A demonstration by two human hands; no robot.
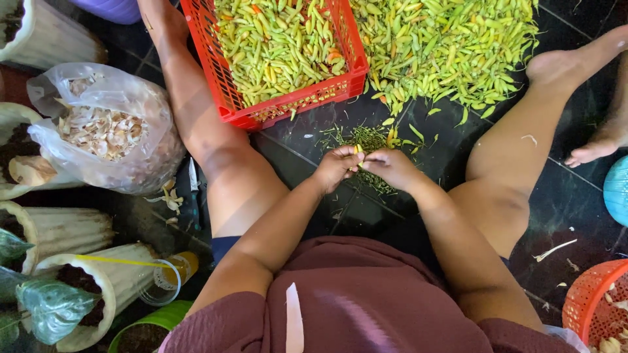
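My left hand (337,167) and my right hand (390,167) meet in front of me, both pinching one small yellow-green chili pepper (358,151) between their fingertips. Just beyond the hands a small heap of green chili stems (366,138) lies on the dark tiled floor. A red plastic crate (288,104) holding many green and yellow chilies stands ahead to the left. A big loose pile of chilies (445,46) spreads over the floor ahead to the right. My bare legs are stretched out either side of the hands.
A clear plastic bag of pale dry peelings (101,131) sits at the left, beside several ribbed plant pots (65,229). An orange basket (598,304) stands at the lower right, a blue object (617,189) at the right edge. Another person's bare foot (598,147) rests at the right.
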